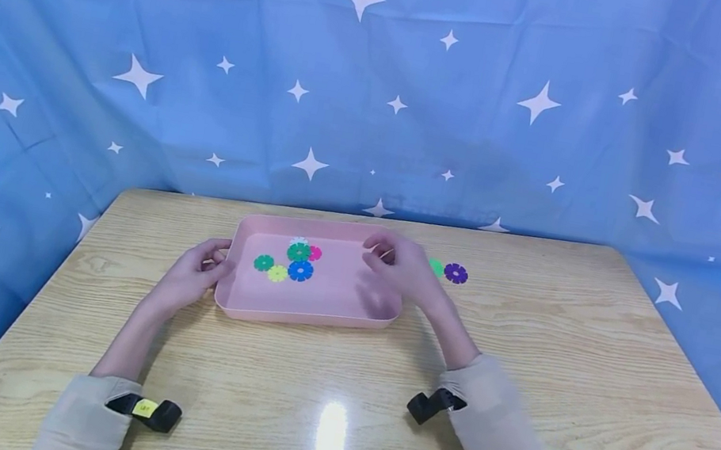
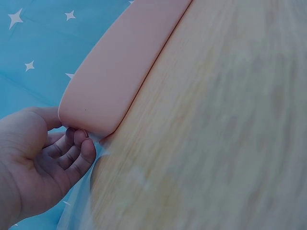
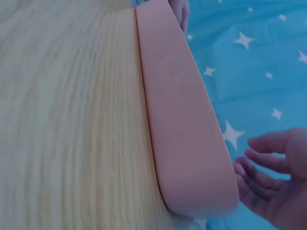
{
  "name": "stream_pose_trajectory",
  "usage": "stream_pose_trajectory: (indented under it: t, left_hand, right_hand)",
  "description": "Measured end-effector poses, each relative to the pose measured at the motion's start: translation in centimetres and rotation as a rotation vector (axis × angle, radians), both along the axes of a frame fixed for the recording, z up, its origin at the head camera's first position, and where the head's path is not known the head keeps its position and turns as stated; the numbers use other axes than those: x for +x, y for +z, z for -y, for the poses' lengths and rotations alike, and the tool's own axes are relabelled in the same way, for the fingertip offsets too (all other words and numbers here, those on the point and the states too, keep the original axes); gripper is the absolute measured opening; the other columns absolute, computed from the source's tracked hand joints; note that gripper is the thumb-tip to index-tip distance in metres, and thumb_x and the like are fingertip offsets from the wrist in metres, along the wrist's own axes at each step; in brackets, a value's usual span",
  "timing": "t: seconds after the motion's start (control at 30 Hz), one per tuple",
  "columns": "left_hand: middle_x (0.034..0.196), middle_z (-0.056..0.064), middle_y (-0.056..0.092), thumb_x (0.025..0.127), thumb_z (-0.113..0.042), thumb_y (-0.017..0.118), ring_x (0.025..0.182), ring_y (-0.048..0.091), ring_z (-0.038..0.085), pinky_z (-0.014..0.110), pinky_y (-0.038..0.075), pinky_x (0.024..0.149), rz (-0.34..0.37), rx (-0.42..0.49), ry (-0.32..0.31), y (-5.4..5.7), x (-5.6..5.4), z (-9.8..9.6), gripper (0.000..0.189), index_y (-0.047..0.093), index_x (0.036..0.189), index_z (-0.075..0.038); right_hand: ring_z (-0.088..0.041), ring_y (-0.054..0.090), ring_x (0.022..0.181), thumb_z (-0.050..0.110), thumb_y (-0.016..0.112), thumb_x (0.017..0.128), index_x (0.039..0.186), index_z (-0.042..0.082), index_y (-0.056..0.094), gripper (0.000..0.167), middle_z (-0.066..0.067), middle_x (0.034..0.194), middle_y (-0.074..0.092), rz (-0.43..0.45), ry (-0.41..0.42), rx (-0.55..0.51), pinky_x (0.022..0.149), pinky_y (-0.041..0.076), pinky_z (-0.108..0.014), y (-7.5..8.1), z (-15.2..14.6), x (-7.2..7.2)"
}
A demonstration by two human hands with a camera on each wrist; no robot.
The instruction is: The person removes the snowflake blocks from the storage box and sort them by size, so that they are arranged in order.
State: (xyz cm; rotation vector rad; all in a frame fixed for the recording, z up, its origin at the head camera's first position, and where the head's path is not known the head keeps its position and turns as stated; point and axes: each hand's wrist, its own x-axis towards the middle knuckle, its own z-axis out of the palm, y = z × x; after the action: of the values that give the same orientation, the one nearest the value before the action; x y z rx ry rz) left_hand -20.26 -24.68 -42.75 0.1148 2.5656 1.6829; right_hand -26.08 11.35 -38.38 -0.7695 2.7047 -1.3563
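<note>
The left hand (image 1: 190,277) pinches a pink tray (image 1: 333,297) by one end, flower-shaped discs (image 1: 300,271) lying inside right of that grip, while the right hand (image 1: 407,265), fingers parted, hovers opposite, table (image 1: 583,361) stretching beyond.

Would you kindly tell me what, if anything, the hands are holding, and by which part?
The left hand holds the pink tray by the rim at its left end; the right hand holds nothing visible.

Beige sleeves (image 1: 505,448), black wristbands (image 1: 435,406), yellow label (image 1: 145,407)
</note>
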Motion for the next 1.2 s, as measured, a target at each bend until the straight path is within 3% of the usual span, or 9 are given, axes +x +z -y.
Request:
stream_pose_trajectory:
  t: [0.3,0.53,0.9,1.2]
  left_hand:
    - [0.105,0.016,0.05,0.105,-0.01,0.054,0.08,0.053,0.014,0.024,0.046,0.063,-0.01,0.002,-0.004,-0.3,-0.1,0.0,0.049,0.039,0.148,0.007]
    - [0.103,0.015,0.049,0.104,-0.009,0.054,0.078,0.053,0.012,0.023,0.044,0.06,-0.019,0.02,-0.008,-0.5,-0.2,0.1,0.048,0.04,0.147,0.008]
    - [0.105,0.016,0.049,0.104,-0.01,0.055,0.078,0.053,0.013,0.023,0.044,0.06,-0.017,0.005,-0.004,-0.5,-0.1,0.2,0.049,0.041,0.148,0.006]
    - [0.105,0.016,0.049,0.104,-0.011,0.055,0.079,0.052,0.014,0.023,0.044,0.06,-0.014,0.008,-0.005,-0.5,-0.2,0.2,0.049,0.041,0.148,0.006]
  right_hand:
    - [-0.02,0.062,0.088,0.017,0.064,0.1,0.113,0.007,0.068,0.017,-0.003,0.097,0.066,0.078,0.023,0.063,0.085,0.051,-0.034,-1.0,3.4,0.5]
    - [-0.015,0.062,0.09,0.016,0.067,0.098,0.115,0.007,0.069,0.019,-0.001,0.099,0.068,0.054,0.07,0.143,0.083,0.052,-0.028,-1.6,5.9,0.6]
    - [-0.018,0.065,0.096,0.009,0.069,0.096,0.115,0.003,0.066,0.021,-0.005,0.108,0.069,0.113,0.193,0.113,0.084,0.052,-0.025,-2.5,8.3,0.4]
    - [-0.02,0.061,0.086,0.003,0.07,0.094,0.119,0.0,0.065,0.026,-0.007,0.099,0.066,0.094,0.198,0.133,0.077,0.049,-0.023,-2.6,8.8,0.2]
